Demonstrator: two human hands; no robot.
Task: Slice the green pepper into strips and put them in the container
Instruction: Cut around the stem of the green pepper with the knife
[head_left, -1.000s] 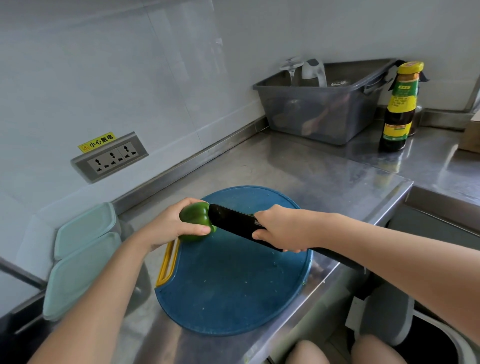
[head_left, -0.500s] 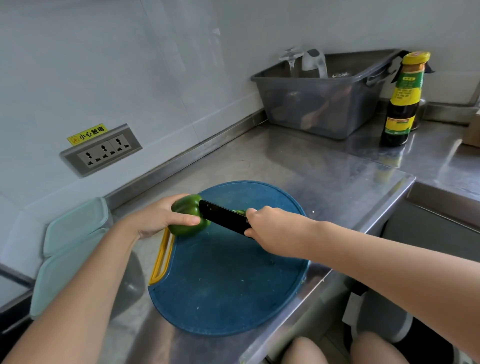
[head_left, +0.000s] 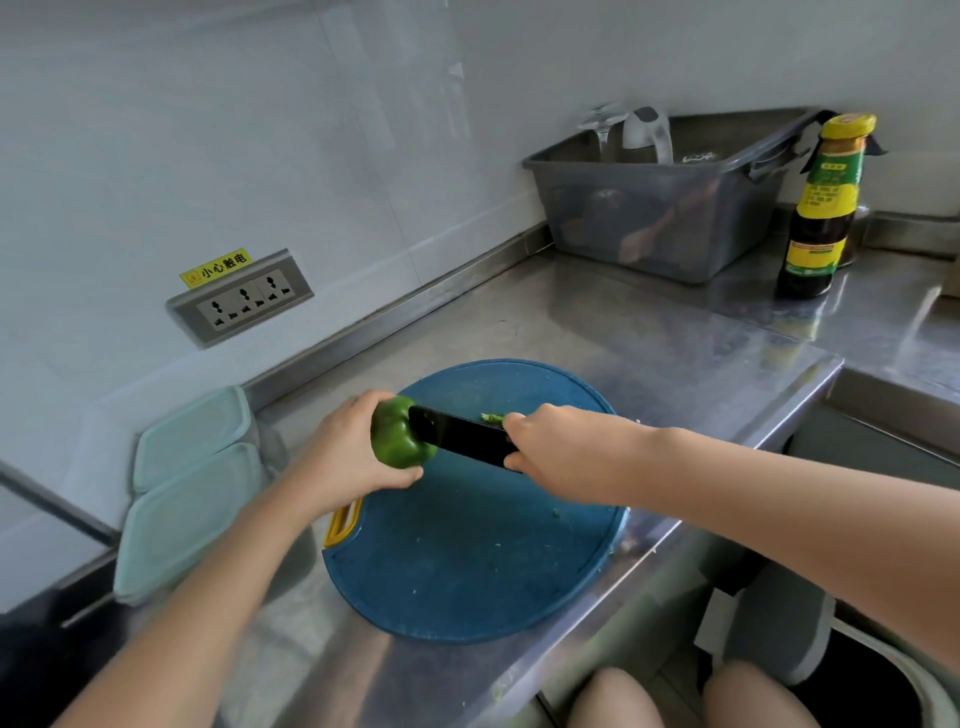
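Note:
A whole green pepper (head_left: 396, 439) rests at the left edge of the round blue cutting board (head_left: 478, 561). My left hand (head_left: 345, 452) wraps around the pepper's left side and holds it down. My right hand (head_left: 558, 449) grips the handle of a black knife (head_left: 460, 434); the blade's tip sits in the pepper's right side. A small green scrap (head_left: 492, 417) lies just behind the blade. Two containers with pale green lids (head_left: 192, 488) stand shut, to the left of the board.
The board lies on a steel counter (head_left: 649, 338) whose front edge drops off at the right. A grey tub (head_left: 670, 197) with dishes and a dark sauce bottle (head_left: 823, 208) stand at the back right. A wall socket (head_left: 241, 299) is on the left wall.
The knife has slid further to the left into the pepper and my right hand followed. My left hand stays on the pepper. The camera has shifted a little.

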